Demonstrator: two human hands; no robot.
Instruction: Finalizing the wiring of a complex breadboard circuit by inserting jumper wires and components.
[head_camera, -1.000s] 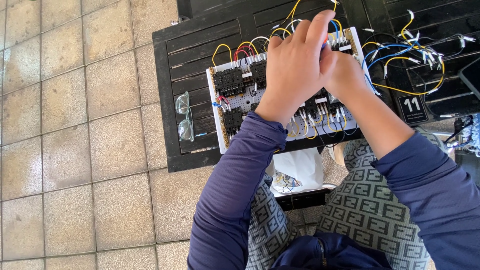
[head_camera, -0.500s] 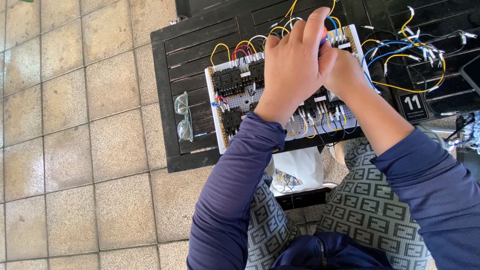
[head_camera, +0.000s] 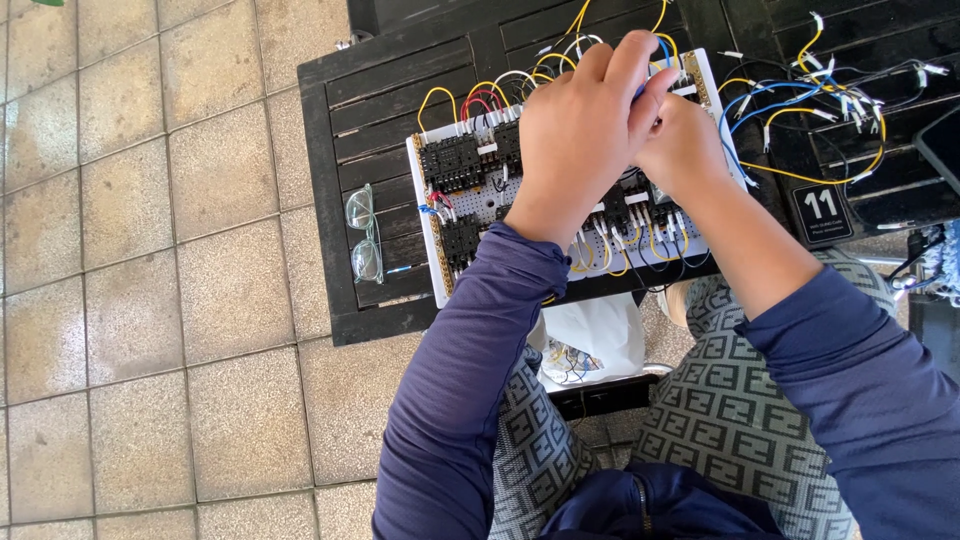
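Observation:
A white wiring board (head_camera: 462, 215) with black relay blocks and yellow, red, blue and white wires lies on a dark slatted table (head_camera: 350, 110). My left hand (head_camera: 575, 135) is over the board's middle, its fingers pinched at the far edge with what looks like a blue wire between them. My right hand (head_camera: 685, 150) sits close against it, fingers curled under the left hand's fingertips. What the right hand grips is hidden.
Clear safety glasses (head_camera: 362, 233) lie on the table left of the board. Loose yellow, blue and black wires (head_camera: 820, 110) spread to the right, beside a dark numbered tag (head_camera: 820, 212). A white bag (head_camera: 590, 340) with wire bits rests by my knees. Tiled floor lies left.
Both hands have stayed together at the board's far edge, with only slight finger movement.

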